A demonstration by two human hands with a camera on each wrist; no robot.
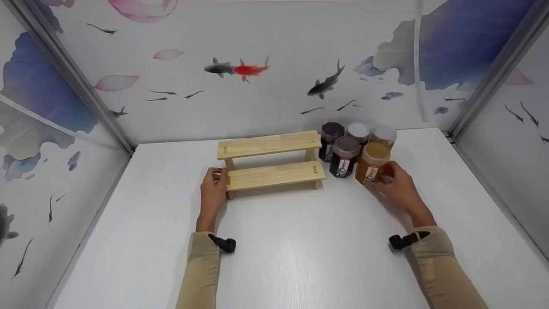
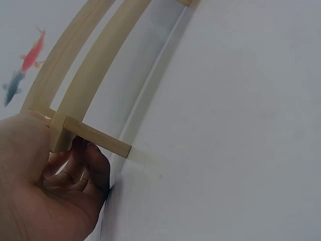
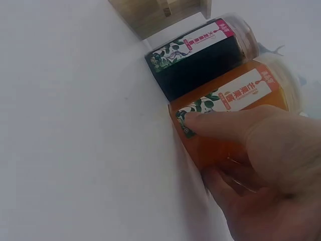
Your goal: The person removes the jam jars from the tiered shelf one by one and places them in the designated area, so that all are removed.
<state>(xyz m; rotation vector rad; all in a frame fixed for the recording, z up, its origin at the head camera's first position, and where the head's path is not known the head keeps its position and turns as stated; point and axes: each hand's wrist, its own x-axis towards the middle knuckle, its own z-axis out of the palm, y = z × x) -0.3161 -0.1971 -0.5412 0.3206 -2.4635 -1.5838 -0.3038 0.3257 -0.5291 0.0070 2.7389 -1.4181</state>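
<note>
Hands on the white table (image 1: pixel 300 257), well apart. Your left hand (image 1: pixel 213 189) holds the left end of the two-step wooden rack (image 1: pixel 272 165); in the left wrist view its fingers (image 2: pixel 83 168) are curled under the lower step, beside the leg, with the thumb side against the end of the rack. Your right hand (image 1: pixel 396 186) grips the orange jar (image 1: pixel 372 168): thumb (image 3: pixel 220 123) laid across the label, remaining fingers wrapped round the jar's lower side. Orange jar stands upright on the table, right of the rack, touching the dark jar (image 1: pixel 344 162) just to its left. Three more jars (image 1: pixel 358 133) stand behind these two, close together near the rack's right end.
</note>
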